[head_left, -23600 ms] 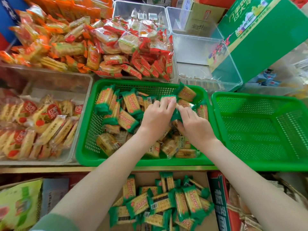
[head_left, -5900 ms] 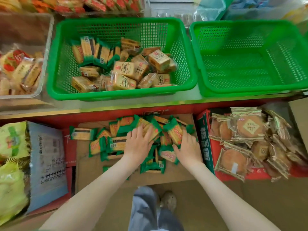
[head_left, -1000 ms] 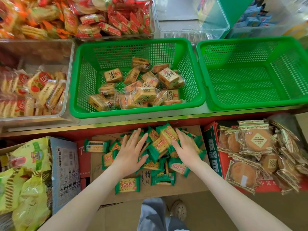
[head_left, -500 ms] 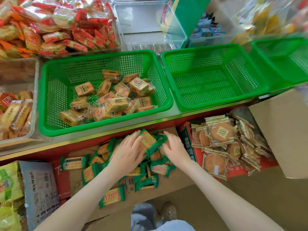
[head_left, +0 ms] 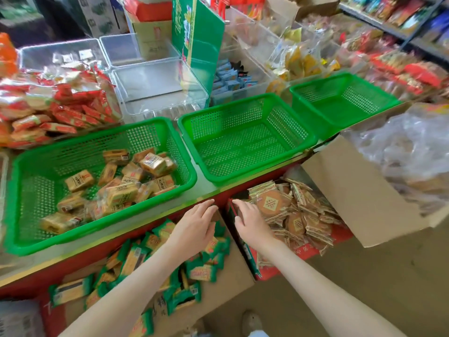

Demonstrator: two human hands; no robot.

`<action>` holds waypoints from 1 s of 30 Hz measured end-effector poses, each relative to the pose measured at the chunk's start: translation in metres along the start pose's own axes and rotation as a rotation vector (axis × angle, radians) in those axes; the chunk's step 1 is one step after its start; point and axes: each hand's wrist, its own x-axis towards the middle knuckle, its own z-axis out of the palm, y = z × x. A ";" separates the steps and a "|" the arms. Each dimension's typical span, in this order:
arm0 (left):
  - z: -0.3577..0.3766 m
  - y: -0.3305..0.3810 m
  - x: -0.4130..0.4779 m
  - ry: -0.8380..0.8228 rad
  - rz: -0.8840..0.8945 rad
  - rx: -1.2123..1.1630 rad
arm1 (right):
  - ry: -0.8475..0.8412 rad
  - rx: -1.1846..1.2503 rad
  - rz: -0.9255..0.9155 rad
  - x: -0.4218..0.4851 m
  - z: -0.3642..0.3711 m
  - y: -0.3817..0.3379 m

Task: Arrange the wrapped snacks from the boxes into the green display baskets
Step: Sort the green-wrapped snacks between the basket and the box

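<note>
— Both hands had left the green packs and slid right since a moment earlier. Our view had swung right too, bringing a third basket in.
— How did we hold them?
— Our left hand (head_left: 194, 227) hung with fingers nearly straight, carrying nothing, above the green packs (head_left: 201, 272) in the carton (head_left: 228, 283). Our right hand (head_left: 250, 223), loosely spread and also bare, sat at the left wall of the red box (head_left: 305, 249), just beside the cakes (head_left: 273, 203).
— And the step?
— We judged the cakes came next. It seemed best to scoop a stack from beneath with both hands, as the crimped wrappers looked slippery, then lay them in the middle basket (head_left: 247, 147).
— The containers?
— The left basket (head_left: 26, 190) held tan packs (head_left: 121, 193) in a loose heap. The middle and far basket (head_left: 340, 105) held nothing. The red box was piled with cakes.
</note>
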 end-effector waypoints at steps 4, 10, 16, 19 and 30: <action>-0.002 0.015 0.007 0.027 -0.162 -0.062 | -0.036 0.035 -0.034 -0.001 -0.019 0.016; -0.026 0.018 -0.010 0.119 -0.441 -0.080 | -0.090 0.024 -0.155 0.020 -0.047 0.014; -0.055 -0.026 -0.066 0.184 -0.574 0.030 | -0.138 -0.031 -0.257 0.046 -0.035 -0.025; -0.064 -0.061 -0.092 0.212 -0.611 0.081 | -0.167 -0.020 -0.292 0.058 -0.022 -0.048; -0.064 -0.175 -0.155 0.175 -0.648 0.093 | -0.380 -0.257 -0.464 0.139 0.054 -0.160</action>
